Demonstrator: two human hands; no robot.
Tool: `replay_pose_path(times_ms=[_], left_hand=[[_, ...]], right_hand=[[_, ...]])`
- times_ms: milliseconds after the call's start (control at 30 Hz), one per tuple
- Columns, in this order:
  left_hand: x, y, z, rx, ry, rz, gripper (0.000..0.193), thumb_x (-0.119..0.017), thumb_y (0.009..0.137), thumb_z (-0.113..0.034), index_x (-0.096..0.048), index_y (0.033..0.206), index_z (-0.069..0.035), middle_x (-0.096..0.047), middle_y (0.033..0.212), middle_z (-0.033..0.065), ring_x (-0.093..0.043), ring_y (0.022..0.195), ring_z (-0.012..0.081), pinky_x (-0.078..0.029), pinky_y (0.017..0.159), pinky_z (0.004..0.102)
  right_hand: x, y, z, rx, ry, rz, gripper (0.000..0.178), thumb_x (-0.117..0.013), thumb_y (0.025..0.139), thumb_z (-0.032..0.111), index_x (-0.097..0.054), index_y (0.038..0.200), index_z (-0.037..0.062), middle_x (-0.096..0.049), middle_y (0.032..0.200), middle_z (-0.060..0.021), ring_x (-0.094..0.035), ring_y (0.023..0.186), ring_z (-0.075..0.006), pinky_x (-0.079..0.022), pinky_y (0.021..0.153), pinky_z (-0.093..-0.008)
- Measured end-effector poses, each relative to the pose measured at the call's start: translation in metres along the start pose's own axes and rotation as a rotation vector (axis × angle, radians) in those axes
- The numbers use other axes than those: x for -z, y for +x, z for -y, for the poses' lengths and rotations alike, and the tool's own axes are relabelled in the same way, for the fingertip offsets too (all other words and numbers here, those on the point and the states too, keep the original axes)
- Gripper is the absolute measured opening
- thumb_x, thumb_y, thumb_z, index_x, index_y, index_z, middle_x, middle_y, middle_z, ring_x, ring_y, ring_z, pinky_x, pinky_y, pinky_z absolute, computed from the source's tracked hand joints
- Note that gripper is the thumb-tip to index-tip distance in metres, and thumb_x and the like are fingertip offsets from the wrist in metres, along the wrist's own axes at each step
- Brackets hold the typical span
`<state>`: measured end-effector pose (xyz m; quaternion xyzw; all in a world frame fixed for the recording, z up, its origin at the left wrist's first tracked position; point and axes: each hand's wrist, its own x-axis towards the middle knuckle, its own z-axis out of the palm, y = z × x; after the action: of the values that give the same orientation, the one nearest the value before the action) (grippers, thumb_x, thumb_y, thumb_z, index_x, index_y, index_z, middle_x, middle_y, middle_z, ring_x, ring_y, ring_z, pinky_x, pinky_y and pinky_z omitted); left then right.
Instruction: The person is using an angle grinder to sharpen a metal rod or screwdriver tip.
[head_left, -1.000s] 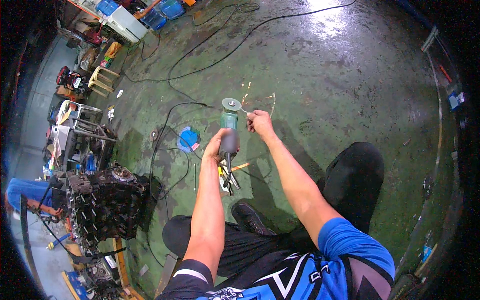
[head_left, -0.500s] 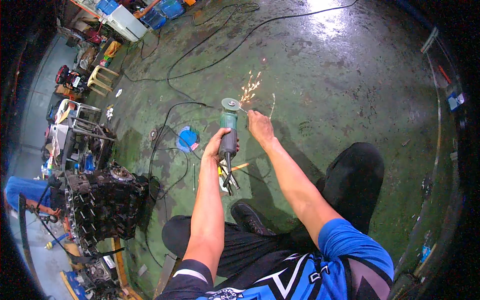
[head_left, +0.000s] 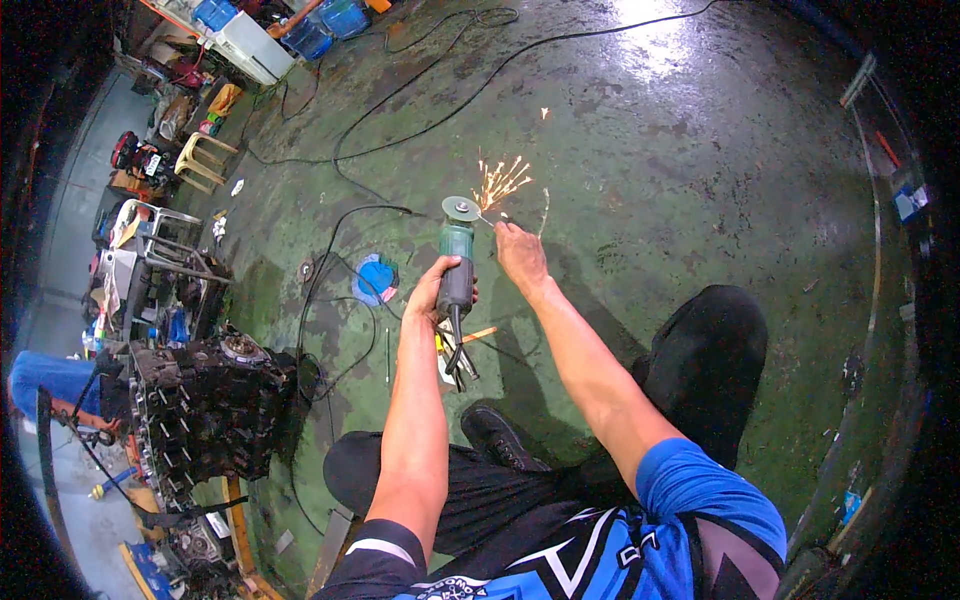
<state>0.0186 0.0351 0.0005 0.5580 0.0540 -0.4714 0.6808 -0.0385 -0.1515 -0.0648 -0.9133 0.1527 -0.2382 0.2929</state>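
Observation:
My left hand (head_left: 428, 288) is wrapped round the body of a green and grey angle grinder (head_left: 457, 243), its cord hanging toward me. The grinder's round disc (head_left: 461, 209) points away from me. In my right hand (head_left: 521, 256), closed in a pinch, is a thin metal rod (head_left: 486, 219); most of it is hidden by the fingers. Its tip meets the right edge of the disc, and orange sparks (head_left: 502, 182) fan out beyond that spot.
An engine block (head_left: 205, 410) stands at the left. Black cable (head_left: 345, 215) winds over the green floor. A blue round item (head_left: 375, 278) lies left of the grinder. Hand tools (head_left: 466, 366) lie below it, near my shoe (head_left: 497, 437). A plastic stool (head_left: 203, 160) is farther left.
The spark spray has spread wider and leans more to the right. Both hands, the grinder and the rod keep nearly the same place.

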Motion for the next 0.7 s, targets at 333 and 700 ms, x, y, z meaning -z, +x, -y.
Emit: replay_pose_path(times_ms=[333, 700], left_hand=[[-0.002, -0.004, -0.002, -0.004, 0.01, 0.005, 0.048, -0.066, 0.086, -0.035, -0.057, 0.109, 0.006, -0.067, 0.085, 0.0165, -0.068, 0.064, 0.0274, -0.06, 0.059, 0.0387], [0.002, -0.004, -0.002, 0.016, 0.021, -0.014, 0.05, -0.067, 0.086, -0.037, -0.058, 0.11, 0.006, -0.067, 0.086, 0.0153, -0.068, 0.065, 0.0266, -0.06, 0.06, 0.0376]], right_hand=[[0.003, 0.003, 0.008, -0.108, 0.185, -0.033, 0.019, -0.055, 0.094, 0.019, -0.061, 0.088, 0.0019, -0.067, 0.081, -0.0231, -0.068, 0.079, -0.0421, -0.053, 0.068, -0.0541], [0.006, 0.013, -0.008, -0.863, 1.567, 0.23, 0.02, -0.06, 0.097, 0.022, -0.063, 0.085, 0.0064, -0.059, 0.067, -0.0013, -0.053, 0.052, -0.012, -0.039, 0.047, -0.0264]])
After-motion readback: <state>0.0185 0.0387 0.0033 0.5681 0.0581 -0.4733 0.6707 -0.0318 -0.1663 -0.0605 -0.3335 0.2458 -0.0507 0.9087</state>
